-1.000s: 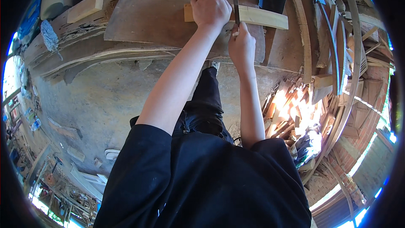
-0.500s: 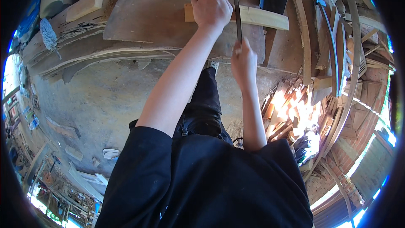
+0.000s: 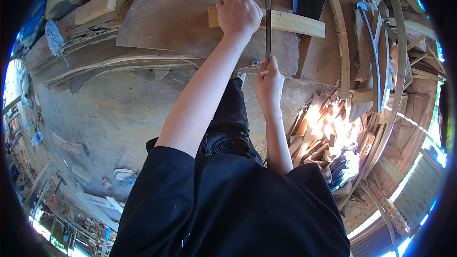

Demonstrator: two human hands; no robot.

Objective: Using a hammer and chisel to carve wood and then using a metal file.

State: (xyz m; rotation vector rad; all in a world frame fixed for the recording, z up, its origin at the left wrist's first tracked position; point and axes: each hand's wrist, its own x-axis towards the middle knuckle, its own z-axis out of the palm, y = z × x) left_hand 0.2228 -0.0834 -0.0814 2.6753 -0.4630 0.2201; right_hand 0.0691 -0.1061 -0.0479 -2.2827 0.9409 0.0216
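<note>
A pale wooden strip (image 3: 300, 23) lies crosswise on the brown board of the workbench (image 3: 166, 24). My left hand (image 3: 239, 15) is closed over the strip near its left end, knuckles up, pressing it down. Just right of that hand, a long, narrow, dark saw (image 3: 268, 28), seen edge-on, crosses over the strip and points away from me. My right hand (image 3: 270, 83) grips its near end at the bench's front edge, thumb and a finger along the top. The handle is mostly hidden inside my fist.
A curved black sheet (image 3: 308, 1) with a blue edge lies behind the strip. To the right are a blue-framed bow saw (image 3: 373, 52), long curved wood strips (image 3: 339, 33) and a sunlit heap of offcuts (image 3: 323, 128). A wood block (image 3: 96, 8) rests at the far left.
My right hand has drawn the saw back toward me and slightly left. My left hand and the wooden strip stay where they were.
</note>
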